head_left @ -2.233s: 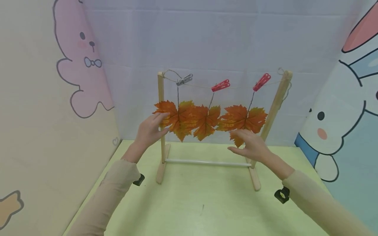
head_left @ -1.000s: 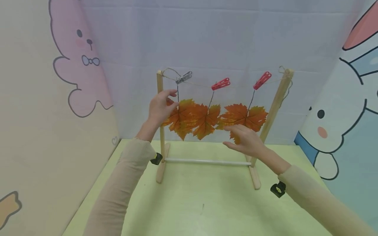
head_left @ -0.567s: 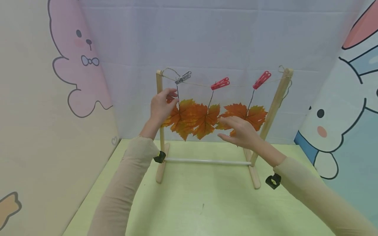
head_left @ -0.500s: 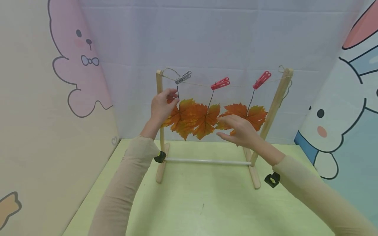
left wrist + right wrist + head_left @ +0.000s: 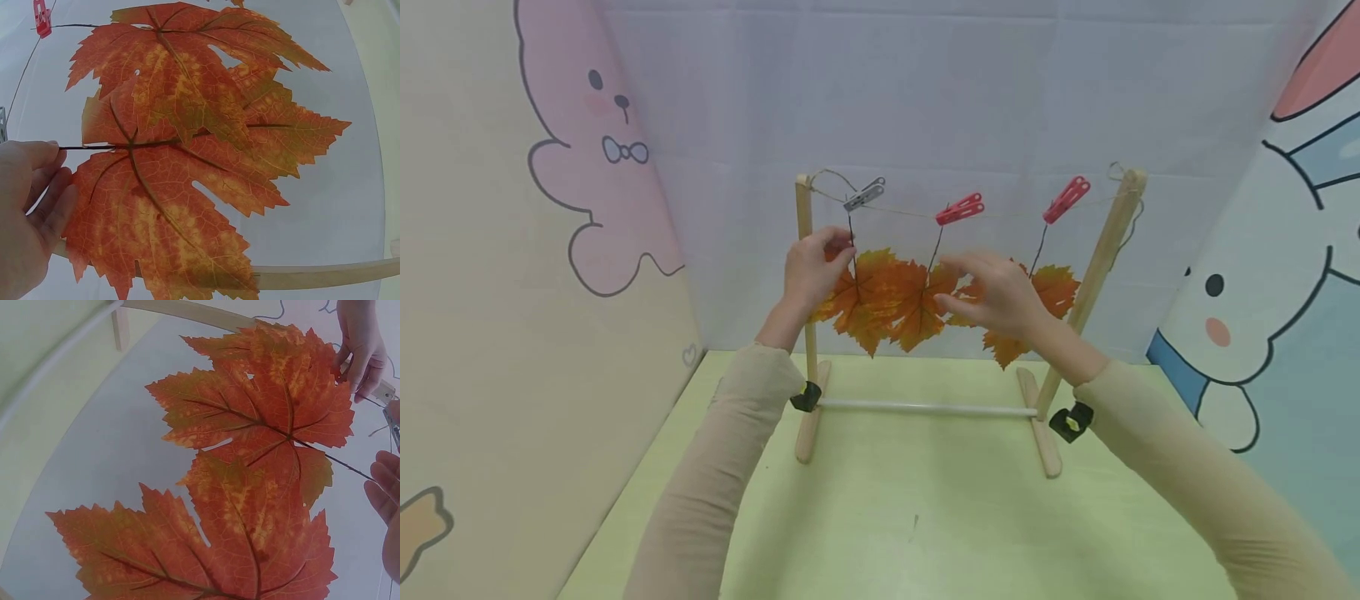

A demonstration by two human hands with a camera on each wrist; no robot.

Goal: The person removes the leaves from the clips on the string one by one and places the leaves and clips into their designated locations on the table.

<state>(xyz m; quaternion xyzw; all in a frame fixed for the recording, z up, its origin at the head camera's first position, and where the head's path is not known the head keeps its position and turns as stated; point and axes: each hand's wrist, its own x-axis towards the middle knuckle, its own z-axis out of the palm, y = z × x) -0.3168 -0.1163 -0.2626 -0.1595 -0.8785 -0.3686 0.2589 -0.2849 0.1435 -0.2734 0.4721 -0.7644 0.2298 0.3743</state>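
Orange and yellow, the left leaf (image 5: pixel 862 323) hangs in front of me, and my left hand (image 5: pixel 808 271) has its dark left stem (image 5: pixel 87 148) pinched between thumb and fingertips, just below the grey clip (image 5: pixel 864 196). Beside it hangs the middle leaf (image 5: pixel 919 312), its edge overlapping the left one. My right hand (image 5: pixel 1000 293) has hold of nothing: thumb and fingers stand apart in a wide curve, their tips near the middle stem (image 5: pixel 936 247); whether they touch it, I cannot tell. Behind that hand hangs the right leaf (image 5: pixel 1057 290), partly hidden. Two more clips, the middle red clip (image 5: pixel 959 209) and the right red clip (image 5: pixel 1067 200), grip the thin string (image 5: pixel 902 214), which runs between the wooden left post (image 5: pixel 804 208) and right post (image 5: pixel 1108 242). Low down, a white rod (image 5: pixel 925 408) spans the frame above the pale green table (image 5: pixel 865 508). Beige sleeves (image 5: pixel 700 492) cover my forearms.
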